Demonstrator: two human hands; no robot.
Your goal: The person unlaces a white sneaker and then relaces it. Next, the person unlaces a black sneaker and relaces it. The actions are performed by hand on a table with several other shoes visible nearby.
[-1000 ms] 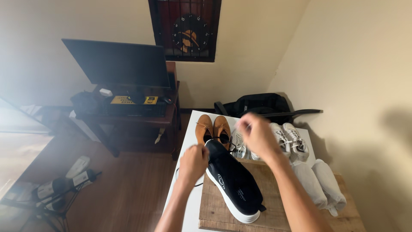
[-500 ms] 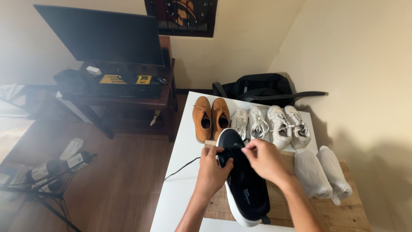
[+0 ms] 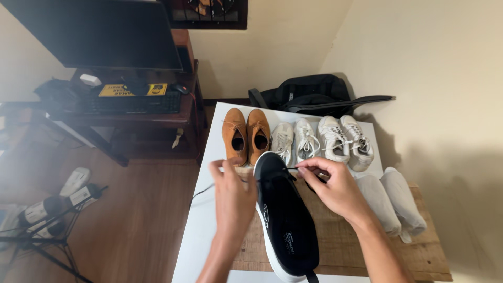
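Lacing: both hands work a thin black lace (image 3: 293, 169) at the throat of a black slip-on style shoe with a white sole (image 3: 285, 220), lying at lower centre of the frame.
Shoe position: on a wooden board (image 3: 335, 238), toe toward the bottom edge, opening toward the row of shoes above.
Left hand (image 3: 232, 196): fingers curled, pinching one lace end left of the shoe's opening.
Right hand (image 3: 335, 186): thumb and forefinger closed on the other lace end, just right of the opening.
Doing it well: judged, keep even tension on both ends and the shoe flat on the board.
Around: tan suede pair (image 3: 245, 137), two white sneaker pairs (image 3: 322, 141), two white-wrapped bundles (image 3: 390, 202), all on the white tabletop (image 3: 201, 230).
Upper left: dark monitor (image 3: 99, 34), keyboard (image 3: 131, 102).
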